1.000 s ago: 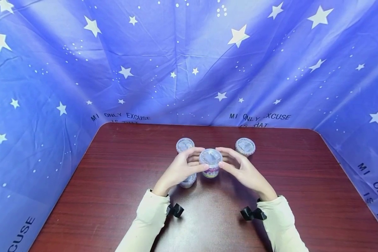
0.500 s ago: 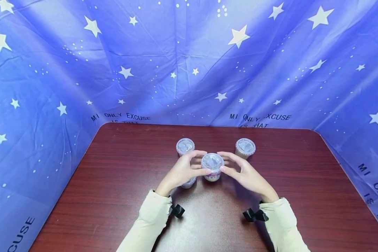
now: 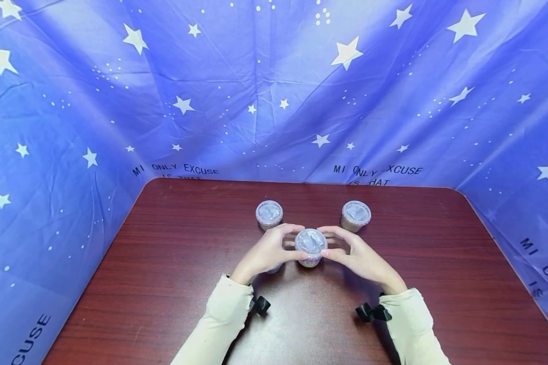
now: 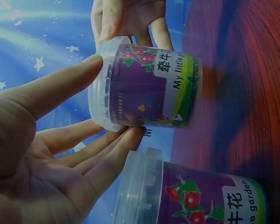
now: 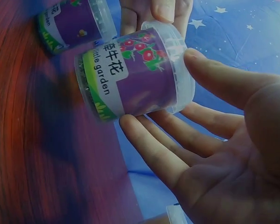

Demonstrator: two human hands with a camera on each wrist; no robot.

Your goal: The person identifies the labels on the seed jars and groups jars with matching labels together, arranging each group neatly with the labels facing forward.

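Between both hands is a small round plastic tub (image 3: 311,243) with a clear lid, upright, close over the table. Its label is purple and green with red flowers and "My little garden" text, plain on the tub (image 4: 144,88) in the left wrist view. My left hand (image 3: 266,252) pinches it from the left, thumb at the lid's near edge and fingers behind. From the right, my right hand (image 3: 364,259) holds it the same way, its thumb (image 5: 214,74) on the lid rim. A matching tub (image 3: 275,267) stands mostly hidden behind the left hand.
Two more lidded tubs stand farther back on the dark red wooden table (image 3: 164,284): a left tub (image 3: 269,214) and a right tub (image 3: 356,215). A blue star-print curtain (image 3: 255,76) hangs around the table's back and sides.
Both hands have brought the tub toward me and slightly right, and it looks lower. The back left tub shows more fully; the tub behind the left hand is more covered.
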